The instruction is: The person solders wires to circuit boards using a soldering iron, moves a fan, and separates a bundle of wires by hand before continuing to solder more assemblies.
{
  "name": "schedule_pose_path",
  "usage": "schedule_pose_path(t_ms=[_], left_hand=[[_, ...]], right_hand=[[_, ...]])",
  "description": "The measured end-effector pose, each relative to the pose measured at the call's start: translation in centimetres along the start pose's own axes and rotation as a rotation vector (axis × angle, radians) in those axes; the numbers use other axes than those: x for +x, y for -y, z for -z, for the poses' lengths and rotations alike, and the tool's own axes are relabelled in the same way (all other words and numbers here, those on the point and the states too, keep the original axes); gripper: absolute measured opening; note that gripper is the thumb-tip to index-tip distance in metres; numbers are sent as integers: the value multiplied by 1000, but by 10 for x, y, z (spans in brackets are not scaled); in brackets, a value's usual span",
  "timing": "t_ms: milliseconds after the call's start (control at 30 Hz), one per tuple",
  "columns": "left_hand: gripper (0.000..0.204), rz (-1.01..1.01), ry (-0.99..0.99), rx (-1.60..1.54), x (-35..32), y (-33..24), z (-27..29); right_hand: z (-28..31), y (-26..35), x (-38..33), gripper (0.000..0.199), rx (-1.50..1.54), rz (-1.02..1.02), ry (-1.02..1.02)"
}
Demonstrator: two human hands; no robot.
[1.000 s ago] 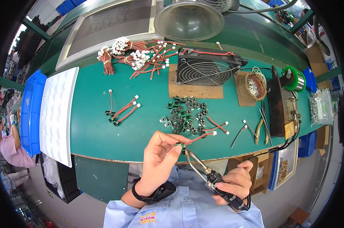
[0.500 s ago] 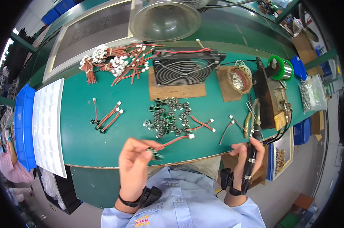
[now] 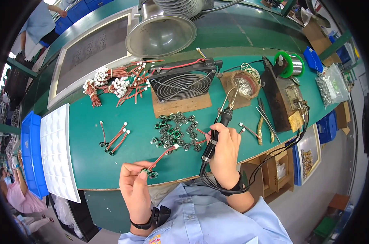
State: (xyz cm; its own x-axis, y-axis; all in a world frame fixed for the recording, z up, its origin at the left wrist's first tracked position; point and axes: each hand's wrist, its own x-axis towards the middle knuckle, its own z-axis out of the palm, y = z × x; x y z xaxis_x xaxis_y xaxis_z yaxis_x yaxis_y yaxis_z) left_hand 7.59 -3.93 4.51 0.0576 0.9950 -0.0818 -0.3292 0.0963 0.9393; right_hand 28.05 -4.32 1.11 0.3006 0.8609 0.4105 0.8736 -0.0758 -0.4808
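My left hand (image 3: 133, 187) pinches a small green circuit board (image 3: 152, 174) just over the table's near edge. From that board a red-brown wire lead (image 3: 163, 157) runs up to a white plug. My right hand (image 3: 226, 156) is wrapped round the black handle of a soldering iron (image 3: 224, 121). Its metal tip points away from me, over or at the round tub of silvery scraps (image 3: 244, 86); whether it touches is unclear. Beyond my left hand lies a heap of small circuit boards (image 3: 174, 131). Farther left are several boards with leads attached (image 3: 110, 147).
A black fan (image 3: 183, 84) stands on a wooden board behind the heap. Bundles of wire leads (image 3: 107, 81) lie at the far left, near a white tray (image 3: 58, 150). Pliers (image 3: 260, 128), tweezers (image 3: 268, 122) and a green solder spool (image 3: 291, 65) are on the right. The iron's cable loops beneath my right wrist.
My right hand has swung the soldering iron left and forward, from beside the tools to the tub of scraps. My left hand, still pinching the board, sits slightly lower and farther left.
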Motion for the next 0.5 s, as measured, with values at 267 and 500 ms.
schedule_pose_path(t_ms=[267, 500], left_hand=[[6, -53, -28, 210, -5, -2, -15], [13, -72, -63, 140, -9, -3, -16]], right_hand=[[-3, -7, 0, 40, -33, 54, -34], [0, -11, -1, 41, -38, 58, -1]])
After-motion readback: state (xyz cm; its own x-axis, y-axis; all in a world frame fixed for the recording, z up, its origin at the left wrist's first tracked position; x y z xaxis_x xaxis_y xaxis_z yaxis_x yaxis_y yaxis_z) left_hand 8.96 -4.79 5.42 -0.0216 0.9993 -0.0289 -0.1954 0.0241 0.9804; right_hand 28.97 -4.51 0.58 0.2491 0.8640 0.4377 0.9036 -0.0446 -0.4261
